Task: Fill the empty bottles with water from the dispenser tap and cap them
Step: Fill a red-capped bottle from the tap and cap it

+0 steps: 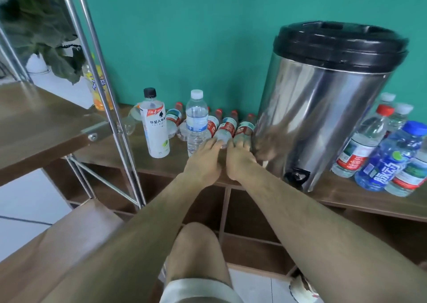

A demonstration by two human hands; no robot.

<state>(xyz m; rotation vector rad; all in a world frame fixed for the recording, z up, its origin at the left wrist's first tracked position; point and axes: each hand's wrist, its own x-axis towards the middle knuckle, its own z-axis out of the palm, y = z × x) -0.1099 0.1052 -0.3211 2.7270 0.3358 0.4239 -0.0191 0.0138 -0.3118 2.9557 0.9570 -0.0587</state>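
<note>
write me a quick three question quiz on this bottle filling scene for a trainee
1. True or false: the dispenser has a lid that is white.
2. The red-capped bottles by the left hand and right hand are: A upright, B lying down, C on top of the dispenser.
3. What colour is the cap on the white-labelled bottle?
Key: 1 false, it is black; 2 B; 3 black.
</note>
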